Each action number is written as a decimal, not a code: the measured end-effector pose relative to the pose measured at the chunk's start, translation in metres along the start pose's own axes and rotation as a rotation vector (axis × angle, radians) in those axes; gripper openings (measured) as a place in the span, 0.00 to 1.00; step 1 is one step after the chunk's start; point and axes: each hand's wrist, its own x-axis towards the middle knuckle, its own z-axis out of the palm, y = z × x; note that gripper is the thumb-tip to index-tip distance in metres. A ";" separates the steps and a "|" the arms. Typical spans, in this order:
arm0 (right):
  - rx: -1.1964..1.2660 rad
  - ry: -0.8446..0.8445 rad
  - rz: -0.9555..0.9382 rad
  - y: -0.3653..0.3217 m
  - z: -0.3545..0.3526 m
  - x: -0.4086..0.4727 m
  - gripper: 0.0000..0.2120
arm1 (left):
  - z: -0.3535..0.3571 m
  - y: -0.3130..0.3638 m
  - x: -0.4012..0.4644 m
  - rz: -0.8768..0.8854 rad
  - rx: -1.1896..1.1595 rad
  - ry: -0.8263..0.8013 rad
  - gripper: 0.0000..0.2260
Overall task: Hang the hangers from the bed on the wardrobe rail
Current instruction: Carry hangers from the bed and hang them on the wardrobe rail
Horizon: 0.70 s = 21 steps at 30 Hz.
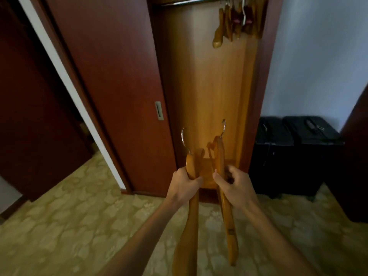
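In front of the open wardrobe, seen from the head camera, the person stands with both arms stretched forward and low. The left hand (pixel 184 183) is curled round the neck of one wooden hanger (pixel 189 216), whose long arm trails down toward the near edge of the picture while its metal hook (pixel 184 138) points up and away. The right hand (pixel 232 185) grips a second wooden hanger (pixel 228 222) in the same fashion, fingers wrapped about the wood just below its hook (pixel 223 128). The two hangers lie side by side, near each other but apart, between the hands and the wardrobe's pale inner panel (pixel 207 86).

Both hangers look rigid and fairly light, solid varnished wood that will not bend; the finish is probably somewhat slick, so a full wrap near the neck, as each hand has now, seems the surest hold and leaves the hook free to steer. The hooks are thin metal and may swivel, so each may need turning to face the rail before it goes on.

High at the far top of the view runs the wardrobe rail (pixel 189 1), with a cluster of hung hangers (pixel 235 24) bunched toward its right end. The held hangers are well below it, so a long upward reach is called for. The sliding door (pixel 111 76) stands pushed to the left, dark suitcases (pixel 294 152) sit right of the wardrobe, and patterned carpet (pixel 79 226) covers the floor.
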 end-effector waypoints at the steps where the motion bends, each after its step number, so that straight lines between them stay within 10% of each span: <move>1: 0.003 0.002 -0.009 -0.006 0.004 0.028 0.05 | -0.009 0.002 0.028 0.000 -0.009 -0.002 0.16; 21: -0.023 0.172 -0.105 -0.092 0.105 0.476 0.09 | -0.175 0.038 0.506 0.236 -0.080 -0.114 0.13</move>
